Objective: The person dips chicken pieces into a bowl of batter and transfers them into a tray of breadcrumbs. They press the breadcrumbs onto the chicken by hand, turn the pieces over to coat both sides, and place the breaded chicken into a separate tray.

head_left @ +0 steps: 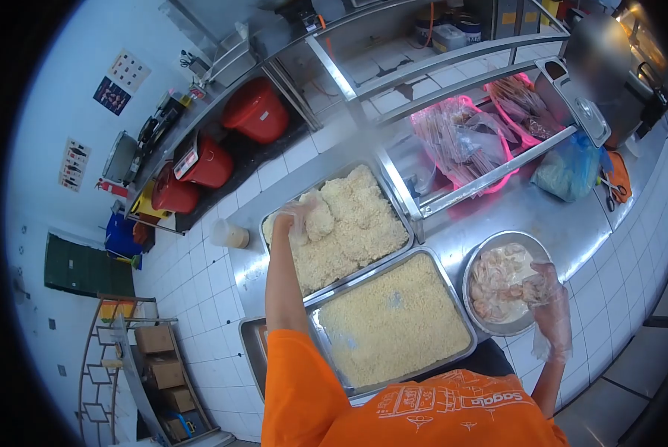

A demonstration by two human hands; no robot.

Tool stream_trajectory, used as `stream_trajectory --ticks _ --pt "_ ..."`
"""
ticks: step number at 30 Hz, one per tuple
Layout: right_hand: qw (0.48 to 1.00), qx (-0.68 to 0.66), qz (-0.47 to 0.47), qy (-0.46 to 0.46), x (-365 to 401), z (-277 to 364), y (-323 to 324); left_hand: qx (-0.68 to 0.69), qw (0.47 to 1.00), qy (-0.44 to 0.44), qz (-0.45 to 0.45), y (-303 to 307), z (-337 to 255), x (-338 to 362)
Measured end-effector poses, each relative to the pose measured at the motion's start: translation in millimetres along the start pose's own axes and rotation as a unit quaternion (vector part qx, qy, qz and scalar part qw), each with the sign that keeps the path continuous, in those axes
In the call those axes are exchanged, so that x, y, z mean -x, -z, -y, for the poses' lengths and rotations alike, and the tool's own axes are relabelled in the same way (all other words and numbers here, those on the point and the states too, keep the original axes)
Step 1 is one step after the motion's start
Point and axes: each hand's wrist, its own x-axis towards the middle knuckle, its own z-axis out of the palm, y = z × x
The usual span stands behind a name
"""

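Observation:
My left hand (298, 216), in a clear glove, is at the left side of the far metal tray (330, 286). Its fingers are closed around the edge of a crumb-coated piece (320, 221), and more coated pieces (360, 194) lie beside it. Nearer to me, a second tray (468, 346) holds a layer of pale crumbs (393, 320). On the right, my gloved right hand (548, 293) reaches into a round metal bowl (483, 325). It grips a raw meat piece (532, 289) above other raw pieces (495, 276) in whitish liquid; its fingertips are partly hidden.
A pale tub (231, 235) stands left of the far tray. Behind the bowl, a metal rail (490, 173) fronts pink baskets (460, 141) of skewers. A blue bag (568, 171) and scissors (611, 192) lie to the right. Red buckets (255, 109) sit under the left counter.

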Motion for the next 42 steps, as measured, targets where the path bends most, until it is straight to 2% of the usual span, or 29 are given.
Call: stream_trajectory --ticks 2,6,7,9,11,13,16,19,22,25,27,29,32,34,36,38,39,40,41,42 --pt "0.999 -0.019 -0.001 -0.042 1 -3 -1 0.028 0.999 0.035 0.02 11 2 8" --pt "0.999 -0.017 -0.005 -0.041 -4 -7 -1 0.095 0.992 0.076 0.013 39 -2 34" --pt "0.999 -0.005 0.0 -0.036 -8 -5 0 0.094 0.992 0.082 -0.001 43 -6 40" --pt "1.0 0.006 0.01 -0.027 -12 -4 0 0.005 0.995 0.082 -0.055 39 -15 49" --pt "1.0 0.002 0.012 -0.017 -18 -4 -3 0.0 0.984 0.093 -0.151 28 -70 81" --pt "1.0 0.001 0.02 -0.017 -20 0 -3 -0.008 0.98 -0.019 -0.2 -7 -92 79" --pt "1.0 -0.006 0.014 -0.006 -19 7 -2 -0.137 0.961 -0.114 -0.213 -42 -104 61" --pt "0.998 -0.041 0.019 -0.036 -17 9 2 -0.053 0.97 -0.124 -0.202 -62 -96 50" --pt "0.997 -0.048 0.022 -0.047 -12 10 5 -0.08 0.962 -0.121 -0.233 -72 -96 43" --pt "0.998 -0.048 0.031 -0.022 -5 23 10 -0.106 0.968 -0.093 -0.207 -63 -102 51" --pt "0.998 -0.038 0.058 0.009 1 39 13 0.05 0.984 -0.093 -0.146 -50 -87 33" --pt "0.994 -0.014 0.1 0.049 8 58 13 0.14 0.969 -0.123 -0.164 -44 -74 41" --pt "0.975 -0.077 0.185 0.098 16 82 -2 0.18 0.911 -0.21 -0.306 -27 -73 124" --pt "0.949 -0.098 0.288 0.084 19 72 -23 0.203 0.859 -0.259 -0.393 -35 -67 180" --pt "0.906 -0.125 0.401 0.046 12 87 -47 0.296 0.866 -0.244 -0.321 -76 -48 214" --pt "0.885 -0.055 0.46 0.051 -2 90 -87 0.177 0.933 -0.183 -0.253 -109 -28 254" --pt "0.871 -0.021 0.488 0.053 -4 82 -109 0.215 0.933 -0.2 -0.206 -127 -23 267" --pt "0.898 -0.01 0.421 0.129 -2 56 -136 0.254 0.929 -0.218 -0.158 -146 -20 277" --pt "0.915 0.001 0.347 0.204 -2 23 -168 0.128 0.942 -0.241 -0.194 -175 -18 287" --pt "0.923 0.001 0.306 0.233 -5 19 -174 0.001 0.938 -0.26 -0.227 -197 -21 295"
